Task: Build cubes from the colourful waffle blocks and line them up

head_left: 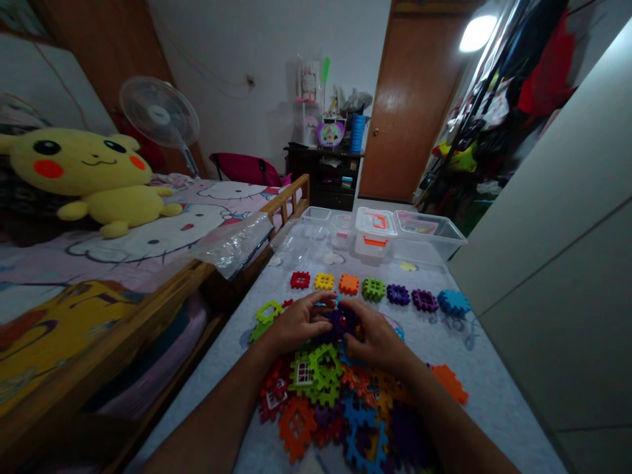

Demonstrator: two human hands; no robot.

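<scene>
My left hand [305, 322] and my right hand [376, 333] meet above a heap of plastic building tiles with notched edges. Between them is a dark purple building tile [342, 322], gripped by the curled fingers of both; part of it is hidden behind the fingers. Just below my left hand lie lime green tiles [326, 374], one with a white window insert. Orange tiles [297, 426], blue tiles [364, 434] and dark red tiles [272, 398] fill the heap under my forearms. Another orange tile [449, 383] lies beside my right forearm.
Beyond my hands stands a row of small blocks, from a red block [300, 280] to a blue block [454, 302]. Clear plastic boxes [429, 232] and a lidded box with orange clips [375, 230] stand at the table's far end. A wooden bed rail [197, 280] runs along the left.
</scene>
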